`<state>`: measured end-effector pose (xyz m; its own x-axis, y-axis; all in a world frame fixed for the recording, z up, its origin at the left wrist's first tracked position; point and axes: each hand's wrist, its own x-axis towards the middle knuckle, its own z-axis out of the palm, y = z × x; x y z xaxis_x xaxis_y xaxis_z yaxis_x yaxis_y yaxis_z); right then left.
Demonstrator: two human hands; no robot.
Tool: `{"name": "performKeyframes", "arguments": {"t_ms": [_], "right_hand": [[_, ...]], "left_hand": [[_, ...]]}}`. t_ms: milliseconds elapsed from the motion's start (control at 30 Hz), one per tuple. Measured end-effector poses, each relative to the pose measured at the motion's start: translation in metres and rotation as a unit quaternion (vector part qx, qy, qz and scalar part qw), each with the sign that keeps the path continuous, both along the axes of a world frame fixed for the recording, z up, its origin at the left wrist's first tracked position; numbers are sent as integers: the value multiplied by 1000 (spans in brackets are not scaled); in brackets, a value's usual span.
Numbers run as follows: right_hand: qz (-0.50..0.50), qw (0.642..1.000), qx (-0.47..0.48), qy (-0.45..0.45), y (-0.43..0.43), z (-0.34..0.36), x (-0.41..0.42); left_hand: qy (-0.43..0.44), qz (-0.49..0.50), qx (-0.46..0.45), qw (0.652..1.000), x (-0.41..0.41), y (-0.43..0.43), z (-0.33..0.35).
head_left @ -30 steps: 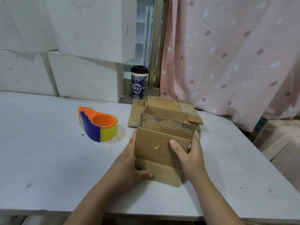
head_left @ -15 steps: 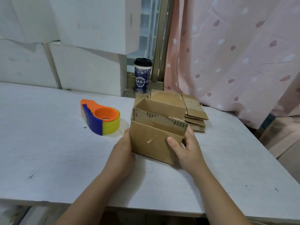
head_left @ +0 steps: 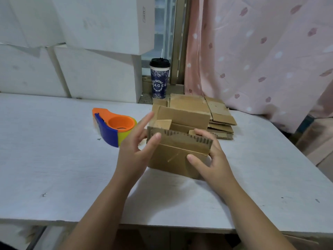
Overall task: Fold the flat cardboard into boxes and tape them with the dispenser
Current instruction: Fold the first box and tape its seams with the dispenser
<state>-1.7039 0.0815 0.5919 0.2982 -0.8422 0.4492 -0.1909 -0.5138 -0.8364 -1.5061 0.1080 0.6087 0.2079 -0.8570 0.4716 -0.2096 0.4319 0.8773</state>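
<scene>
Fingers (head_left: 156, 139) of the left hand (head_left: 133, 150), now lifted and spread, and right hand (head_left: 212, 159) gripping, tuck flaps into the brown corrugated cardboard box (head_left: 178, 154) at frame centre, newly upright on the white table (head_left: 54, 159); taping follows.

One legible mark only — white letters "HAGEE" on the dark blue paper cup (head_left: 159, 79) with a black lid; a small label on the white box (head_left: 100, 22) above is unreadable.
</scene>
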Motion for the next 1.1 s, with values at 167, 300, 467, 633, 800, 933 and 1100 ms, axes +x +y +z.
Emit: {"name": "performKeyframes", "arguments": {"t_ms": [167, 300, 467, 633, 800, 933, 1100], "right_hand": [[-25, 999, 3, 39, -2, -4, -1], [-31, 999, 7, 29, -5, -9, -2], [-72, 997, -18, -8, -7, -10, -1], [-86, 994, -5, -64, -6, -9, 1], [-43, 997, 30, -48, -12, 0, -1], [-66, 997, -18, 18, -13, 1, 0], [-71, 994, -28, 78, -14, 12, 4]], "left_hand": [[-64, 18, -1, 998, 10, -10, 4], [-93, 28, 4, 995, 9, -15, 5], [-91, 63, 68, 992, 4, -22, 3], [57, -32, 136, 988, 3, -29, 0], [85, -95, 165, 978, 4, -30, -2], [-54, -46, 120, 990, 1, -27, 2], [-362, 178, -24, 915, -13, -19, 9]]}}
